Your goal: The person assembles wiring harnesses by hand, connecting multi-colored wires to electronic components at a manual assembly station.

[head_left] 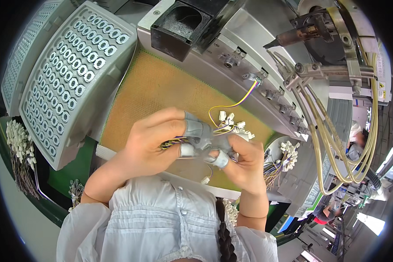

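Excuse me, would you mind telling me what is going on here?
A person holds a bundle of thin wires in the left hand, with the right hand close against it; blur hides what is between the fingertips. Beyond them, white connectors lie over the orange mat, and a grey tray of small parts stands to the left.

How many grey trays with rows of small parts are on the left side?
2: the nearer tray, left of the orange mat, and the farther tray, at its left and partly hidden behind it. More may be out of sight.
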`<state>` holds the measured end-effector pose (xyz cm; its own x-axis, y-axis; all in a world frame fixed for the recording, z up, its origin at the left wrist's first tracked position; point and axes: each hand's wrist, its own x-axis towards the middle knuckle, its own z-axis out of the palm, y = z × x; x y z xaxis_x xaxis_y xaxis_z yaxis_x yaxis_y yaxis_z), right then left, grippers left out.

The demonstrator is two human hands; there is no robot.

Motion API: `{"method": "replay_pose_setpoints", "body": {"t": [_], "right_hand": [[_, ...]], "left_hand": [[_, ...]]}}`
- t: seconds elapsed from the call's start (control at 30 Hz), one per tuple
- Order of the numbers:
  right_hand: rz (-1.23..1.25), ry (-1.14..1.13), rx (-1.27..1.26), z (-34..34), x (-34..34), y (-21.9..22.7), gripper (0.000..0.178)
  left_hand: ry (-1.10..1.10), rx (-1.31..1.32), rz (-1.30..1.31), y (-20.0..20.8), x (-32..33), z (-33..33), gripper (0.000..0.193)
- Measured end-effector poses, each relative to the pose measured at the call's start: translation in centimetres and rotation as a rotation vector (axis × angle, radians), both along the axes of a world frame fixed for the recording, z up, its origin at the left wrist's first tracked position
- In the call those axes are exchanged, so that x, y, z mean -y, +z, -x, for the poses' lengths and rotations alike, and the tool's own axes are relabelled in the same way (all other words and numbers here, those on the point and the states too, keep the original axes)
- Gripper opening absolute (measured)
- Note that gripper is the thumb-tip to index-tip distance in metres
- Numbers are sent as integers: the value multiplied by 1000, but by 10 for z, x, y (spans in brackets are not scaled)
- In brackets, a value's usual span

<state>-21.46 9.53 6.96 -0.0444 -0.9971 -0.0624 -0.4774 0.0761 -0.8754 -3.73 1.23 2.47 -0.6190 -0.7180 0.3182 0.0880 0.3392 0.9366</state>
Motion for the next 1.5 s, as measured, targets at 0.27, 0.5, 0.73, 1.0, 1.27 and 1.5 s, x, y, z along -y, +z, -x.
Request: {"method": "replay_pose_setpoints", "body": {"t": [0.27,0.5,0.73,1.0,1.27,1.5], "right_hand": [[-497,5,434,16,12,4,12],[-223,104,521,22,10,-9,17],[16,-704,818,22,-4,-31,38],[173,-789,932,14,28,-38,37],[-53,-352,762,53,9,-21,70],[-97,-276,112,56,-57,-13,35]], "left_hand": [[96,41,444,-2,1,6,23],[-284,114,195,20,32,16,22],[223,-191,-246,-27,1,24,35],[236,-119,-190,-37,8,-3,40],[473,-11,-82,32,50,12,35],[826,739,420,25,204,-182,34]]}}
